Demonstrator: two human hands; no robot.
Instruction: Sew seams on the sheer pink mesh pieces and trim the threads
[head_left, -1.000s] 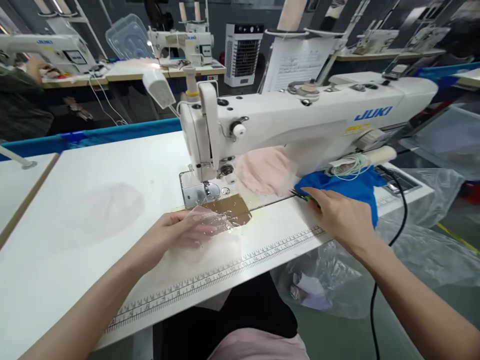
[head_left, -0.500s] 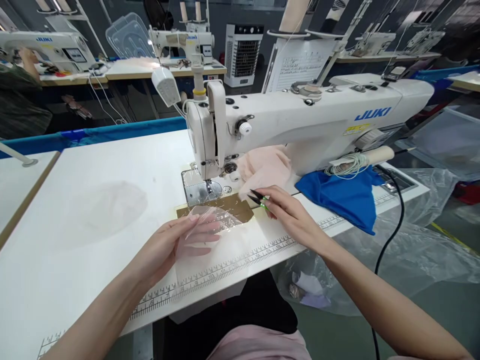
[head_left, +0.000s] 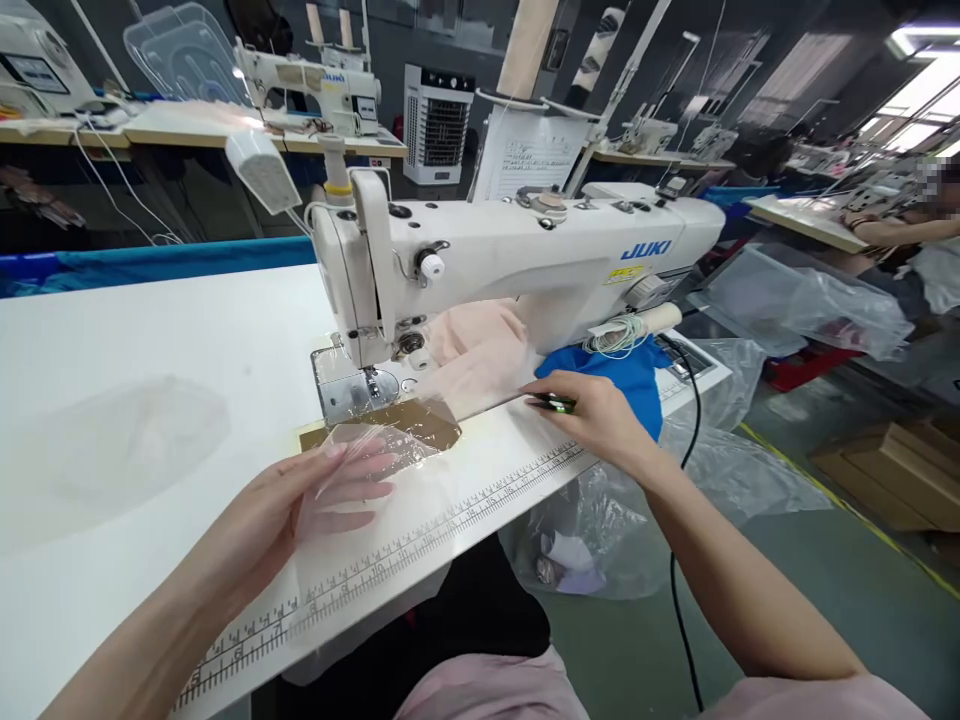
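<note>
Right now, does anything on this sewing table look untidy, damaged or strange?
Slightly untidy: pale thread scraps litter the brown patch before the needle plate, and a spool lies on its side by the blue cloth, with loose cord loops. No damage is visible.

White table (head_left: 247, 330), sewing machine (head_left: 510, 240) on it, pink fabric (head_left: 480, 342), blue cloth (head_left: 630, 378)

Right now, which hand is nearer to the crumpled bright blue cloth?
Right. The right hand is just in front of the blue cloth, partly covering it in view; the left hand is farther off, to the cloth's left.
</note>
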